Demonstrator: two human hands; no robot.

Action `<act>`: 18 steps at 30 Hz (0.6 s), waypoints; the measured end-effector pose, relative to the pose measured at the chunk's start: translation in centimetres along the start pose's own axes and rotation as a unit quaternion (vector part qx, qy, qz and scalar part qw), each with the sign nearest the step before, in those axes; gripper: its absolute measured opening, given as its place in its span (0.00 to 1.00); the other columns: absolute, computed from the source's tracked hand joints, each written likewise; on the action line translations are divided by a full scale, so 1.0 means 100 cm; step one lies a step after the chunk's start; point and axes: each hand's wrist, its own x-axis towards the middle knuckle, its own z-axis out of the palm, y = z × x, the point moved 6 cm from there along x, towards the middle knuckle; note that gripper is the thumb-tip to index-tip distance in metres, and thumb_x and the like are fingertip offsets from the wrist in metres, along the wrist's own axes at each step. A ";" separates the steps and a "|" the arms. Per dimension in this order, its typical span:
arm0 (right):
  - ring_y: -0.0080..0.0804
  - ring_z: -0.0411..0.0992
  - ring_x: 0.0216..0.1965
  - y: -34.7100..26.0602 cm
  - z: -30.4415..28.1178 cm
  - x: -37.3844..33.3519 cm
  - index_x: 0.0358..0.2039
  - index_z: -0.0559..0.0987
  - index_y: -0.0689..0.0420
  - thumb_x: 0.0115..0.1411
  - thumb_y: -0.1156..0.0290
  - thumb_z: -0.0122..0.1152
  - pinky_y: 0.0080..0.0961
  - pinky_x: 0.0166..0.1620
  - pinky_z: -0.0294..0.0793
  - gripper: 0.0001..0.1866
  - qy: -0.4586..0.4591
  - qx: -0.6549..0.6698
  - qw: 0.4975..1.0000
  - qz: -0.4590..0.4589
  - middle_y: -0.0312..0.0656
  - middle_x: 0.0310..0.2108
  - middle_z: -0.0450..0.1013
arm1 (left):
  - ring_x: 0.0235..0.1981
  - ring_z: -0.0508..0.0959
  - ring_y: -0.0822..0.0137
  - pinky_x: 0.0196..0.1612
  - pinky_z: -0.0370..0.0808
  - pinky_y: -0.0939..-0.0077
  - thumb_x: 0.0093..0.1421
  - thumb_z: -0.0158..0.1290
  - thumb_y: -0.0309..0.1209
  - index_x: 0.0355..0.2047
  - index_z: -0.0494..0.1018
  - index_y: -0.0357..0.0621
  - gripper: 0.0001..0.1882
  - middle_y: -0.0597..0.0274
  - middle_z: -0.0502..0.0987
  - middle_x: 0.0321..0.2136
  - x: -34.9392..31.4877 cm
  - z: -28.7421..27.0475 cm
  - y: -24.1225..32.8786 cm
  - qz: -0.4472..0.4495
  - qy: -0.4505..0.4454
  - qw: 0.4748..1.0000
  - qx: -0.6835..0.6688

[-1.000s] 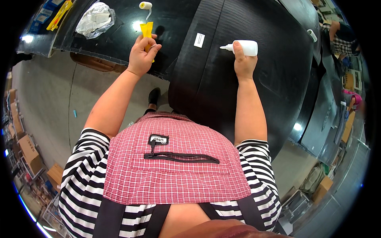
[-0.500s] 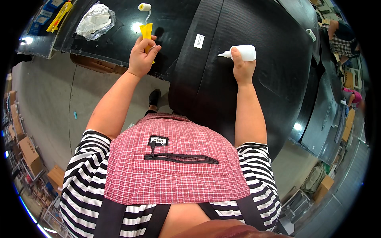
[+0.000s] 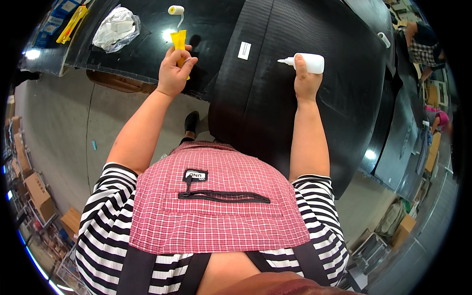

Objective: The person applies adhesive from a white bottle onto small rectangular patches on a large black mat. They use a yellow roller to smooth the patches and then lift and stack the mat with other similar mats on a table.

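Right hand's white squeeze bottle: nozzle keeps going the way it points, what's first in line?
Likely the small white label on the black sheet. The white squeeze bottle in the right hand points left toward it; depth unclear.

Worker in a striped shirt and a checked apron

The person wears a short-sleeved shirt with black and white horizontal stripes, the forearms bare below the sleeves. Over it lies a red-and-white checked apron bib [image 3: 216, 206] with a black zip across the chest, a small black patch above, and dark straps.
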 end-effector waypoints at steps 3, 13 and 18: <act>0.30 0.79 0.35 0.002 0.000 0.000 0.36 0.83 0.61 0.64 0.57 0.66 0.28 0.42 0.75 0.17 0.002 -0.020 1.000 0.001 0.38 0.32 0.81 | 0.45 0.80 0.56 0.48 0.75 0.67 0.60 0.64 0.29 0.31 0.74 0.40 0.09 0.50 0.78 0.44 0.000 0.000 0.000 0.000 -0.002 1.000 -0.006; 0.31 0.79 0.35 0.005 0.000 0.000 0.35 0.84 0.60 0.63 0.56 0.67 0.28 0.42 0.76 0.17 -0.006 -0.020 1.000 0.001 0.38 0.32 0.82 | 0.49 0.80 0.55 0.49 0.75 0.66 0.60 0.64 0.29 0.31 0.74 0.40 0.09 0.50 0.78 0.42 0.001 0.000 0.001 0.008 -0.005 1.000 -0.007; 0.31 0.79 0.34 -0.001 -0.001 -0.005 0.34 0.84 0.60 0.62 0.58 0.67 0.28 0.42 0.76 0.16 -0.031 -0.020 0.999 0.003 0.38 0.31 0.82 | 0.49 0.80 0.54 0.49 0.75 0.65 0.60 0.64 0.29 0.31 0.74 0.41 0.09 0.50 0.78 0.41 0.001 0.000 0.002 -0.002 -0.005 1.000 -0.008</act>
